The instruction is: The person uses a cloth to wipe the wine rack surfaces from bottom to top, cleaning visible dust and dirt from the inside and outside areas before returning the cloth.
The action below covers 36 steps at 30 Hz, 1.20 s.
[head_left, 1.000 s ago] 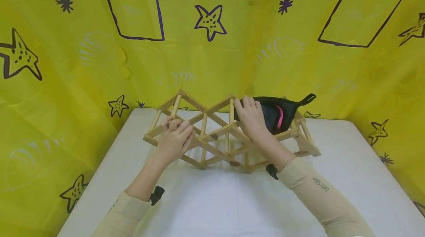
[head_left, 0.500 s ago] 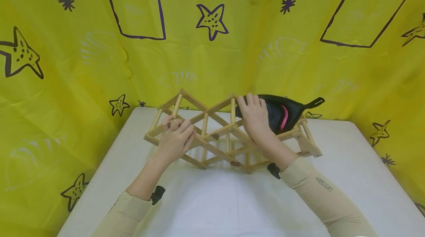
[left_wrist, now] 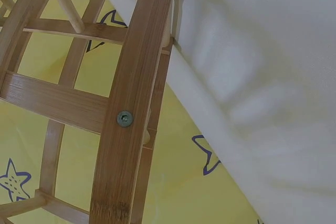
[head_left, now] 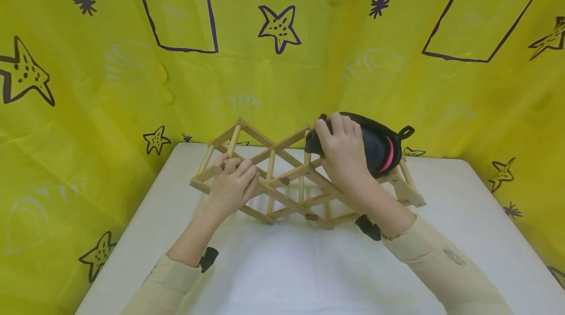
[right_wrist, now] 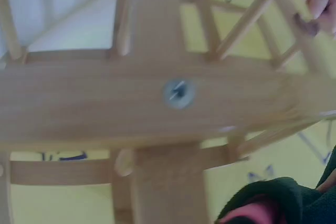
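A lattice wooden folding rack [head_left: 289,202] stands on the white table. My left hand [head_left: 231,182] grips its left part, fingers curled over the upper bars. The left wrist view shows only the rack's slats [left_wrist: 126,77] and a bolt, not the hand. Above the rack's right part, my right hand [head_left: 344,153] holds a soft black item [head_left: 375,153] with a pink stripe and a small loop at its right end. Its exact kind is unclear. In the blurred right wrist view, the black item's edge [right_wrist: 294,203] with pink shows at lower right, beside a rack beam [right_wrist: 94,103].
The white table [head_left: 282,271] spreads in front of the rack and to both sides. Close behind hangs a yellow curtain [head_left: 309,79] printed with stars and outlines. Each wrist carries a small black camera mount [head_left: 209,259].
My right hand has lifted the black item upward, and the item has tilted, its loop swinging right, then back left. My left hand keeps its grip on the rack.
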Tool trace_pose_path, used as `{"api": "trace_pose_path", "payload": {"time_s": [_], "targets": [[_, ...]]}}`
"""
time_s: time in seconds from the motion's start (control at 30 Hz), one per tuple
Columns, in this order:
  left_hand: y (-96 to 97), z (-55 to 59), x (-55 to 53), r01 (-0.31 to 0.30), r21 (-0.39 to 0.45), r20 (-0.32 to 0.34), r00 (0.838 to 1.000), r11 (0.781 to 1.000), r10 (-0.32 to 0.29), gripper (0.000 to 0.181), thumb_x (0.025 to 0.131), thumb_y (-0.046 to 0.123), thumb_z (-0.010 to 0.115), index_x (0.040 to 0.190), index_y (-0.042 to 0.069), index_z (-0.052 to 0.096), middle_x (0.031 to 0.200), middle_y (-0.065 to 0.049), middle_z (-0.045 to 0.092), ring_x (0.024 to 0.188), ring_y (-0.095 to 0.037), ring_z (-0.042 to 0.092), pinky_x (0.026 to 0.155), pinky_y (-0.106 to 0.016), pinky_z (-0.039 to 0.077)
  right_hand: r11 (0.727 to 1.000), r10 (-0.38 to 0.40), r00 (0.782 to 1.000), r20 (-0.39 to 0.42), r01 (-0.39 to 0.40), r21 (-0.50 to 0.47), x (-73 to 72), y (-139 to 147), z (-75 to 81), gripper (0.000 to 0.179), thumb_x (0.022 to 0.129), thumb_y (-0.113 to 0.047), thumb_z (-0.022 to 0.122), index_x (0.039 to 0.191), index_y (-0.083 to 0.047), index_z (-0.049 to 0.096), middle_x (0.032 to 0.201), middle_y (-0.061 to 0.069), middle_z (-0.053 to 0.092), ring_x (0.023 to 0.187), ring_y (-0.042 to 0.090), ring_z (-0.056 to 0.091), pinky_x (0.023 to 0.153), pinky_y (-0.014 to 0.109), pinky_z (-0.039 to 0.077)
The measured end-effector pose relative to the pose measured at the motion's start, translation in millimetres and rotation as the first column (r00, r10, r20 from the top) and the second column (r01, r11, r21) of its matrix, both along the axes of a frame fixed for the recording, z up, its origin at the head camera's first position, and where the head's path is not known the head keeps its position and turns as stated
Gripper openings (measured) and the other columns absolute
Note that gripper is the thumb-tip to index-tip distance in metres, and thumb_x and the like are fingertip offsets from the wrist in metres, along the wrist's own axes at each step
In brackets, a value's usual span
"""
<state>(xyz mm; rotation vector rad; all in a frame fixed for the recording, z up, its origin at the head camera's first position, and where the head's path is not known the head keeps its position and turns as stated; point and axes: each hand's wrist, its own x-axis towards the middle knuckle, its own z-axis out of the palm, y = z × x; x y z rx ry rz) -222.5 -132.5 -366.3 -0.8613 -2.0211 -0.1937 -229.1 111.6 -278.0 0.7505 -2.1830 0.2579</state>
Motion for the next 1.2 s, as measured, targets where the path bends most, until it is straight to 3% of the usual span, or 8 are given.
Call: {"api": "trace_pose_path", "payload": {"time_s": [0.07, 0.2, 0.4, 0.6, 0.7, 0.83, 0.97, 1.2], "targets": [[0.0, 0.5, 0.1, 0.000, 0.000, -0.005, 1.000, 1.000, 0.000, 0.031, 0.099, 0.020, 0.033, 0.075, 0.009, 0.050, 0.076, -0.001, 0.045, 0.079, -0.022, 0.034, 0.090, -0.050, 0.021, 1.000, 0.027, 0.999, -0.023, -0.027, 0.000, 10.1, -1.2, 0.3, 0.038, 0.068, 0.007, 0.068, 0.096, -0.002, 0.045, 0.097, 0.020, 0.044, 0.089, 0.038, 0.042, 0.077, 0.049, 0.036], [0.0, -0.2, -0.2, 0.004, 0.001, -0.013, 1.000, 1.000, -0.004, 0.029, 0.098, 0.019, 0.036, 0.075, 0.009, 0.051, 0.076, -0.001, 0.045, 0.079, -0.022, 0.034, 0.089, -0.050, 0.021, 0.997, 0.070, 0.997, -0.039, -0.071, -0.007, 27.6, -0.8, -4.6, 0.053, 0.058, -0.001, 0.082, 0.097, -0.002, 0.046, 0.097, 0.021, 0.045, 0.088, 0.039, 0.044, 0.076, 0.050, 0.037], [-0.7, -1.2, -0.1, -0.004, 0.000, 0.003, 1.000, 1.000, 0.004, 0.028, 0.097, 0.019, 0.037, 0.075, 0.009, 0.050, 0.076, -0.001, 0.045, 0.080, -0.022, 0.034, 0.090, -0.050, 0.021, 0.995, 0.098, 0.993, -0.072, -0.099, -0.021, 50.5, 2.3, -23.8, 0.056, 0.050, 0.013, 0.078, 0.095, -0.002, 0.047, 0.095, 0.021, 0.046, 0.086, 0.038, 0.045, 0.072, 0.049, 0.039], [-0.6, -2.4, -1.0, -0.006, 0.008, -0.006, 1.000, 1.000, 0.006, 0.031, 0.099, 0.021, 0.034, 0.075, 0.009, 0.050, 0.076, -0.001, 0.045, 0.078, -0.022, 0.034, 0.090, -0.049, 0.021, 0.990, 0.120, 0.989, -0.083, -0.125, -0.064, 69.5, 5.5, -48.4, 0.066, 0.041, 0.006, 0.087, 0.094, -0.003, 0.049, 0.098, 0.022, 0.048, 0.089, 0.038, 0.047, 0.072, 0.049, 0.039], [-0.3, -3.5, -1.7, -0.010, 0.009, -0.008, 1.000, 1.000, 0.010, 0.032, 0.099, 0.022, 0.032, 0.076, 0.010, 0.051, 0.076, -0.001, 0.045, 0.078, -0.022, 0.034, 0.090, -0.050, 0.021, 0.985, 0.133, 0.986, -0.098, -0.142, -0.094, 74.8, 8.4, -62.6, 0.059, 0.045, 0.006, 0.084, 0.092, -0.003, 0.050, 0.097, 0.022, 0.049, 0.087, 0.039, 0.048, 0.070, 0.050, 0.039], [0.1, -3.7, -2.0, 0.002, 0.011, 0.006, 1.000, 1.000, -0.002, 0.031, 0.099, 0.021, 0.033, 0.077, 0.010, 0.052, 0.076, -0.001, 0.045, 0.078, -0.023, 0.035, 0.091, -0.051, 0.021, 0.984, 0.128, 0.986, -0.105, -0.140, -0.108, 78.1, 14.8, -82.3, 0.040, 0.054, 0.008, 0.067, 0.089, -0.003, 0.052, 0.093, 0.023, 0.050, 0.084, 0.039, 0.049, 0.069, 0.050, 0.039], [0.2, -3.5, -1.9, 0.006, 0.014, 0.014, 1.000, 1.000, -0.006, 0.031, 0.098, 0.020, 0.033, 0.077, 0.009, 0.052, 0.077, -0.001, 0.046, 0.078, -0.023, 0.035, 0.090, -0.051, 0.021, 0.987, 0.114, 0.989, -0.098, -0.124, -0.103, 82.1, 21.2, -99.7, 0.038, 0.052, 0.008, 0.061, 0.087, -0.003, 0.053, 0.092, 0.021, 0.051, 0.083, 0.037, 0.049, 0.070, 0.049, 0.039], [-0.2, -3.3, -1.1, -0.011, 0.007, 0.002, 1.000, 1.000, 0.011, 0.032, 0.099, 0.023, 0.032, 0.077, 0.010, 0.052, 0.077, 0.000, 0.046, 0.079, -0.022, 0.035, 0.090, -0.050, 0.022, 0.988, 0.119, 0.990, -0.069, -0.125, -0.086, 88.5, 24.5, -122.5, 0.049, 0.043, 0.010, 0.068, 0.087, -0.003, 0.053, 0.092, 0.020, 0.051, 0.081, 0.036, 0.050, 0.070, 0.049, 0.040]]}}
